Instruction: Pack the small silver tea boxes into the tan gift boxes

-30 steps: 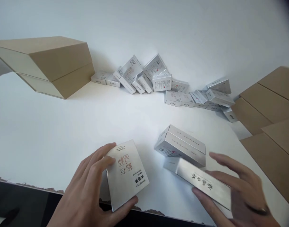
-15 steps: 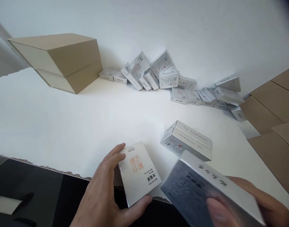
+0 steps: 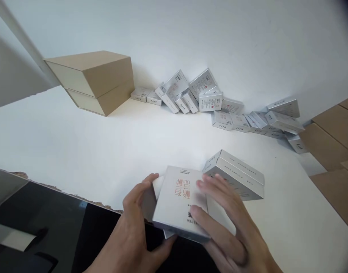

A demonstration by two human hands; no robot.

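A silver-white tea box (image 3: pixel 174 206) with orange and black print lies at a skew on top of another tea box (image 3: pixel 157 185), over the table's front edge. The lower one is mostly covered. Curled round the lower box, my left hand (image 3: pixel 134 223) has its fingers at the far side and its thumb at the near corner. My right hand (image 3: pixel 233 227) grips the upper box by its right side, fingers partly blurred. Just beyond that hand, two tea boxes (image 3: pixel 239 170) stand side by side on edge.
Several silver tea boxes (image 3: pixel 210 101) are heaped along the wall. Two stacked tan boxes (image 3: pixel 105 77) stand at the back left, and brown cartons (image 3: pixel 333 140) at the right. The white table (image 3: pixel 91 151) has a ragged front edge.
My right hand has brought its box left and turned it print-side up onto the box in my left hand. The view has shifted slightly.
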